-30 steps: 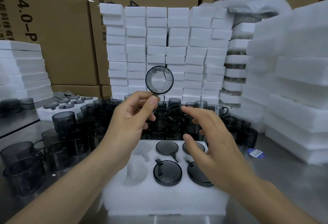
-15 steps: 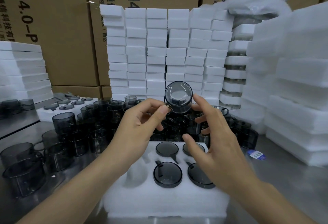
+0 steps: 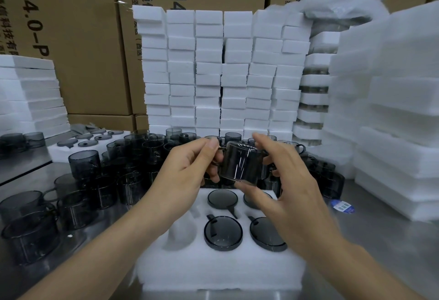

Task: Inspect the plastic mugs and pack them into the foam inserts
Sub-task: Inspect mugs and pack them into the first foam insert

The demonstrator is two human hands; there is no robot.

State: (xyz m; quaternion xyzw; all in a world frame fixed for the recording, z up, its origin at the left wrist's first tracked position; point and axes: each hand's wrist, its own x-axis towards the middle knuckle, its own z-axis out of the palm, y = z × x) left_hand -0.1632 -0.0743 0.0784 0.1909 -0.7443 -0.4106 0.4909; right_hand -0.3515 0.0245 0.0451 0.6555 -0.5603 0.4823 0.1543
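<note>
Lowered and turned since a second ago, the mug (image 3: pixel 240 164) now shows its side wall, its axis near upright and its handle pointing left. Fingers of the left hand (image 3: pixel 187 171) pinch the handle. The right hand (image 3: pixel 292 195) curls around the body, above the foam insert (image 3: pixel 213 266).

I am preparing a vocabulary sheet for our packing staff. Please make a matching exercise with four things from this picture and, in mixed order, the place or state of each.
Things
1. left hand
2. right hand
3. foam insert
4. blue label

Places or states
a. lies on the table, at the right
b. has four mugs in its pockets
c. pinches the handle of the held mug
d. grips that mug's body

Pairs: 1-c, 2-d, 3-b, 4-a
</note>
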